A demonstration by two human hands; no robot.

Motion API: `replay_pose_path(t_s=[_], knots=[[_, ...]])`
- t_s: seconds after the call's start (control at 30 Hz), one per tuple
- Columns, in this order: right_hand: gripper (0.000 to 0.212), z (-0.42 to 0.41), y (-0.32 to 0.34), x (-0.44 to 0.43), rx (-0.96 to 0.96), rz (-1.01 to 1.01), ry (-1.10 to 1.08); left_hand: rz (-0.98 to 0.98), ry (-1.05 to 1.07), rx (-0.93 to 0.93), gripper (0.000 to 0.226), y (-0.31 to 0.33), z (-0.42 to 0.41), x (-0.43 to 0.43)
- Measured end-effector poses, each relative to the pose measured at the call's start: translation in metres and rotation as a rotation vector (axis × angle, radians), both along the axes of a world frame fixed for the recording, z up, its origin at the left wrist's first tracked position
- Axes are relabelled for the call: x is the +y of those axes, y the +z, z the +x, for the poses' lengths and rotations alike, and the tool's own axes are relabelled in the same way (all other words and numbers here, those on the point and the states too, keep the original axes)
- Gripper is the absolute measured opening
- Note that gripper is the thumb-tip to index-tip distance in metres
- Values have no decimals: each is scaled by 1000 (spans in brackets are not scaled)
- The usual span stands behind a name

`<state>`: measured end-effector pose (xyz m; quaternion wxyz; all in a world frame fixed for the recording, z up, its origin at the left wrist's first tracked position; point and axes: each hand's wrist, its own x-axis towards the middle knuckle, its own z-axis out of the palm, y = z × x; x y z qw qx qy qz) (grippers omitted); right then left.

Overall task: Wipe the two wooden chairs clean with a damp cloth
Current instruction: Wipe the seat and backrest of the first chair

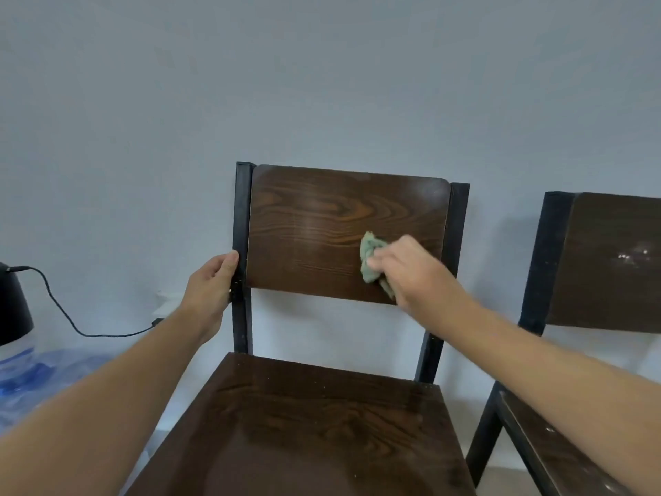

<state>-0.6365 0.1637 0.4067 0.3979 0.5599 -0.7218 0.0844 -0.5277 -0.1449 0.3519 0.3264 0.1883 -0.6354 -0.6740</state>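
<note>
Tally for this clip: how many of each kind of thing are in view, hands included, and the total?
Chairs: 2, middle, right
Hands: 2, left hand, right hand
Cloth: 1
Water bottle: 1
Black device with cable: 1
Total: 7

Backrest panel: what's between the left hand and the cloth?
In the head view, only bare wood of the backrest panel lies between the left hand, gripping the black frame post, and the green cloth.
</note>
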Motion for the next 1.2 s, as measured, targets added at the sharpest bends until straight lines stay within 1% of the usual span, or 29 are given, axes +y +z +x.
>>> replay_pose_path(t_s=[0.03, 0.07, 0.1, 0.13, 0.17, 0.23, 0.27, 0.3, 0.33, 0.4, 0.43, 0.47, 0.53, 0.6, 0.67, 0.73, 0.77, 0.8, 0.87, 0.93, 0.97, 1.03, 1.07, 1.1, 1.13, 1.2], knots=[[22, 5, -18, 15, -10, 163, -7, 2, 4, 0, 34, 1, 0, 1], [24, 4, -20, 32, -61, 249, -44, 2, 5, -2, 33, 1, 1, 2], [25, -1, -9, 44, -100, 213, -88, 2, 9, -3, 33, 1, 2, 3], [24, -13, 7, 53, -133, 118, -122, 0, 13, -3, 32, 0, 3, 3], [20, -25, 28, 59, -160, -60, -142, -7, 12, -5, 32, -1, 3, 3], [17, -38, 66, 51, -46, -357, -215, -17, 12, -6, 30, -1, 3, 6], [18, -35, 73, 41, 10, -402, -203, -20, 15, -3, 28, -1, 3, 7], [20, -30, 68, 31, 11, -405, -190, -22, 17, -5, 27, 0, 4, 7], [20, -22, 53, 24, 15, -349, -151, -27, 17, -7, 26, 0, 5, 7], [18, -3, 3, 29, -36, -128, -101, -35, 11, -16, 26, 1, 6, 7], [17, 6, -25, 39, -77, 1, -105, -31, 12, -29, 28, 2, 7, 6], [17, 17, -49, 51, -156, 87, -125, -19, 13, -47, 32, 3, 7, 3], [22, 40, -90, 69, -437, 149, -219, 4, -10, -112, 38, 7, 9, -4], [27, 52, -113, 67, -716, 54, -367, -51, -34, -239, 36, 7, 23, -8], [26, 60, -118, 45, -864, -27, -528, -225, 21, -422, 33, -4, 49, -10], [18, 70, -115, 11, -950, -137, -580, -423, 115, -547, 27, -24, 89, -14], [13, 76, -113, -8, -975, -171, -585, -494, 152, -599, 28, -35, 111, -16], [11, 86, -114, -29, -986, -197, -576, -551, 177, -656, 32, -43, 131, -19], [15, 108, -118, -75, -990, -239, -530, -614, 199, -768, 46, -59, 164, -25], [19, 137, -120, -126, -1016, -233, -419, -591, 180, -852, 60, -70, 185, -32], [20, 152, -119, -151, -1048, -189, -336, -525, 136, -857, 61, -73, 192, -36], [19, 176, -110, -185, -1141, -54, -142, -371, 23, -806, 52, -77, 199, -37], [20, 180, -105, -190, -1183, -25, -81, -314, -18, -777, 45, -76, 202, -35], [21, 174, -101, -189, -1195, -54, -88, -272, -37, -747, 38, -75, 204, -33], [21, 162, -97, -183, -1169, -120, -164, -241, -42, -715, 33, -75, 206, -30], [15, 126, -95, -161, -1055, -270, -446, -207, -50, -661, 25, -78, 210, -26]])
